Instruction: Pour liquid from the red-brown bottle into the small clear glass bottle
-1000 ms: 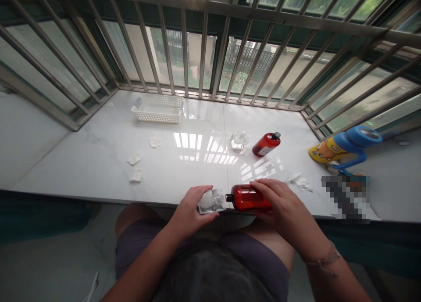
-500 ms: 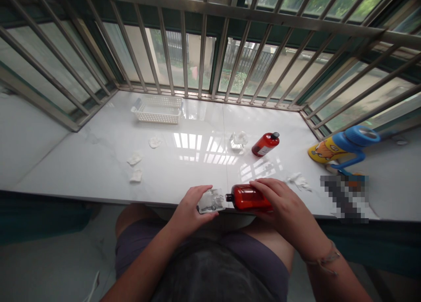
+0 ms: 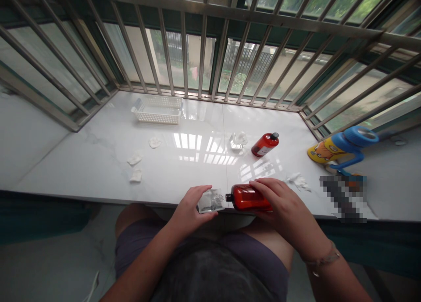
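Note:
My right hand (image 3: 281, 205) is wrapped round an amber-red bottle (image 3: 245, 198) that lies tipped on its side at the near edge of the white sill (image 3: 197, 161), its open black neck pointing left. My left hand (image 3: 190, 207) holds a small clear plastic container (image 3: 210, 201) right at the bottle's mouth. A second red bottle (image 3: 265, 144) with a black cap lies further back on the sill.
A white slatted basket (image 3: 158, 108) stands at the back left. Several white cotton pads (image 3: 135, 158) lie on the left, another wad (image 3: 297, 180) on the right, a clear small container (image 3: 239, 140) mid-sill. A yellow and blue cup (image 3: 342, 146) lies at the right. Metal bars (image 3: 204, 43) close the far side.

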Motion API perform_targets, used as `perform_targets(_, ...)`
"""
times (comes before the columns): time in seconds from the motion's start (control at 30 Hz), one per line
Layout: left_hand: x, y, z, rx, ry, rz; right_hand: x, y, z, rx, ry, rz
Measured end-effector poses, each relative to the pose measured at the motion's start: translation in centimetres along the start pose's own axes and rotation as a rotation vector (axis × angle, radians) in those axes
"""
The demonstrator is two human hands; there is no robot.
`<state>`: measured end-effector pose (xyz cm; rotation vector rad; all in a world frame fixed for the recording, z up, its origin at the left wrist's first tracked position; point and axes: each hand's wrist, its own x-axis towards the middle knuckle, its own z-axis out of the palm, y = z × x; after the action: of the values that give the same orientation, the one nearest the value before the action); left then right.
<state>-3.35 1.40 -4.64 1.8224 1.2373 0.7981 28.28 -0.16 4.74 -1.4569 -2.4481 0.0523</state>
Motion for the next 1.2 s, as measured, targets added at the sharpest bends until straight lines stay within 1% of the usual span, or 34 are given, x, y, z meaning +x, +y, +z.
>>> perform_targets(0.33,-0.06,-0.02,-0.07,-0.006,-0.005,-0.008,0.02,0.05,0.09,-0.012,-0.008,-0.006)
perform_targets(0.6,-0.05,-0.11,-0.07,-0.009,-0.011,-0.014,0.05,0.04,0.09,-0.008,0.011,-0.003)
perform_targets(0.83,-0.05,-0.18,-0.03,-0.009,-0.016,-0.02,0.0,0.09,0.18,-0.028,-0.013,0.003)
perform_targets(1.2,-0.07,-0.19,0.0,-0.014,-0.017,-0.026,0.14,-0.04,0.35,-0.039,-0.011,-0.008)
